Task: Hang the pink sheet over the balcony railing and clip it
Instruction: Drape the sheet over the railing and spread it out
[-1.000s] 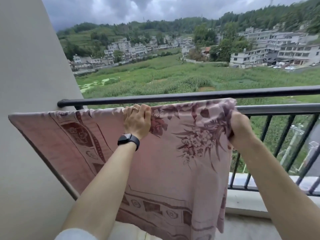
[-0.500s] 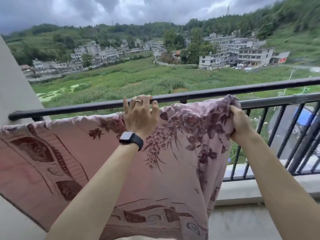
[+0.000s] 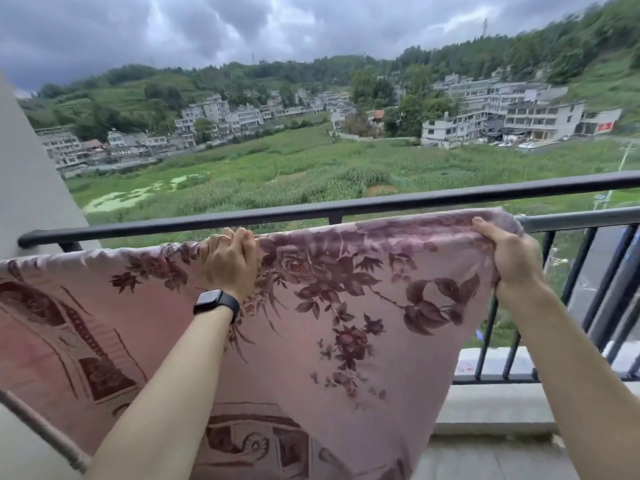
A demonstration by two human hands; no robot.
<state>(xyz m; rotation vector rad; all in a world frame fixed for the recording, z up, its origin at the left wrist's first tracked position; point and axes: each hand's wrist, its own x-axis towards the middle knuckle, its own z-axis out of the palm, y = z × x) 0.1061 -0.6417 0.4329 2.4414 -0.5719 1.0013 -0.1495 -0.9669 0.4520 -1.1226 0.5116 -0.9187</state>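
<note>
The pink sheet (image 3: 329,334), printed with dark red flowers and borders, hangs over the lower grey rail (image 3: 581,221) of the balcony railing and drapes toward me. My left hand (image 3: 228,263), with a black watch on the wrist, grips the sheet's top fold near the middle. My right hand (image 3: 509,258) grips the sheet's top right edge at the rail. The black top rail (image 3: 346,207) runs just above and beyond the sheet. No clip is in view.
A grey wall (image 3: 31,188) stands at the left, where the rails end. Black vertical bars (image 3: 588,282) and a concrete kerb (image 3: 491,407) lie at the right. Fields, buildings and hills spread far below beyond the railing.
The sheet's right part has spread wider to the right along the rail, with my right hand moving right. My left hand's fingers have closed on the fold. The view has turned slightly.
</note>
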